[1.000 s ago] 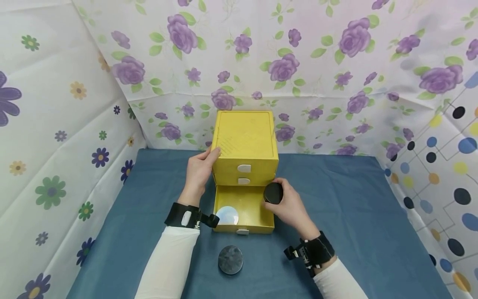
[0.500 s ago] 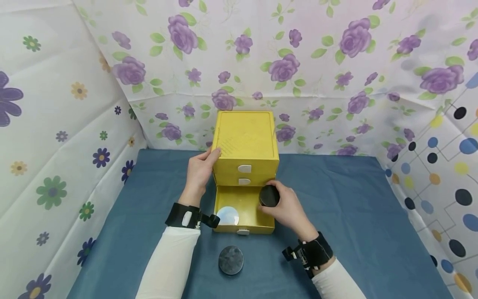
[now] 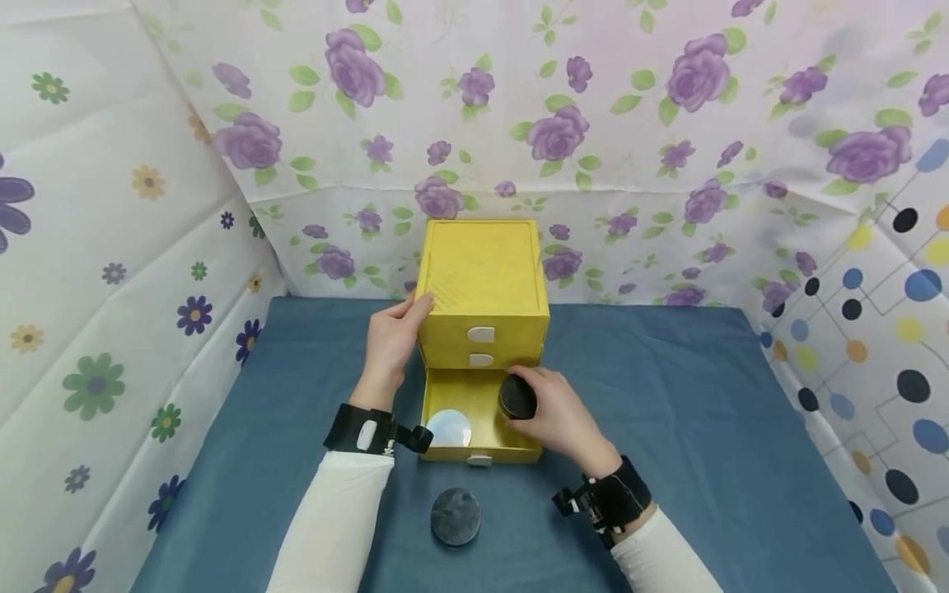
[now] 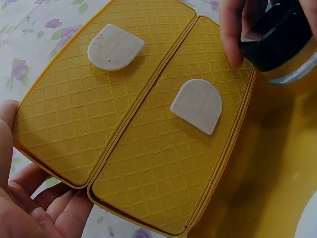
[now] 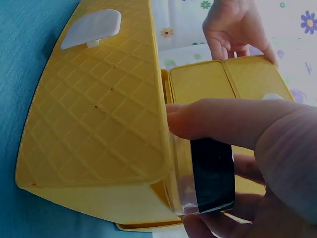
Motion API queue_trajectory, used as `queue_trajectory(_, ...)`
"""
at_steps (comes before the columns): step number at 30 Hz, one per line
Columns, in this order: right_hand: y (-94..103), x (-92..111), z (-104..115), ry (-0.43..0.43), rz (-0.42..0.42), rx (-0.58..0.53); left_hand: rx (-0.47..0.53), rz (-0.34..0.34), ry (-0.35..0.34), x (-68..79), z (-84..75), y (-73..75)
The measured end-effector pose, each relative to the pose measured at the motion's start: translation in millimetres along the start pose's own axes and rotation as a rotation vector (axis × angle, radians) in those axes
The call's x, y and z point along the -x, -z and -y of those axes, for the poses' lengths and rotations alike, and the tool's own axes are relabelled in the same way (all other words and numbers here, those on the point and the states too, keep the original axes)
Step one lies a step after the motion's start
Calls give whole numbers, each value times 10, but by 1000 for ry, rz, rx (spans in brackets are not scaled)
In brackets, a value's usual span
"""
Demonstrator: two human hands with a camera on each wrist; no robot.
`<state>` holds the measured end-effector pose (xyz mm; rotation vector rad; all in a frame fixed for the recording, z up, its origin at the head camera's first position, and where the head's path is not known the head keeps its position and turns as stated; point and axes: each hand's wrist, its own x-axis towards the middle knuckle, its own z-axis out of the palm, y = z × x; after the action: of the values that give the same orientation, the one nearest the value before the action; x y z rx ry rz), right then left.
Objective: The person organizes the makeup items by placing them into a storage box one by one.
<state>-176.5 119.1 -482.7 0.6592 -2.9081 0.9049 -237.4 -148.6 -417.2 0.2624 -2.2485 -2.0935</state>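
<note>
A yellow drawer cabinet (image 3: 482, 272) stands at the back of the table, its bottom drawer (image 3: 485, 455) pulled out. My left hand (image 3: 389, 350) holds the cabinet's left side, thumb at the top front edge and fingers along the side. My right hand (image 3: 559, 412) grips a small clear jar with a black lid (image 5: 213, 173) between thumb and fingers, over the right part of the drawer. In the left wrist view the jar (image 4: 280, 42) is tilted. A pale, shiny round disc (image 3: 449, 428) lies in the drawer's front left corner.
A dark grey round thing (image 3: 455, 517), like a lidded tin or disc, sits on the blue tablecloth (image 3: 689, 395) in front of the drawer. Two upper drawers, with white tabs (image 3: 481, 334), are closed. Patterned cloth walls (image 3: 630, 148) surround the table at the back and sides.
My right hand has carried the jar leftward and slightly toward me, from the drawer's right edge to further over its inside. The left hand stays on the cabinet.
</note>
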Motion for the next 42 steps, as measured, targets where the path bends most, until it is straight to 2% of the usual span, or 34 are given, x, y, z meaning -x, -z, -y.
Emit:
queue_trajectory(7,-41,-60,50,67,55,44,-1,-6,-3,0,-14,0)
queue_trajectory(18,-95,-164,62,169,143,228,6,-10,-9,-4,0,5)
queue_trajectory(24,-122,-214,53,240,195,278,-5,-21,-7,-2,-9,1)
queue_trajectory(32,-159,-203,41,276,216,325,-14,-21,-10,-12,-8,-1)
queue_trajectory(42,-127,-183,83,267,249,326,-7,-15,-6,-3,-18,4)
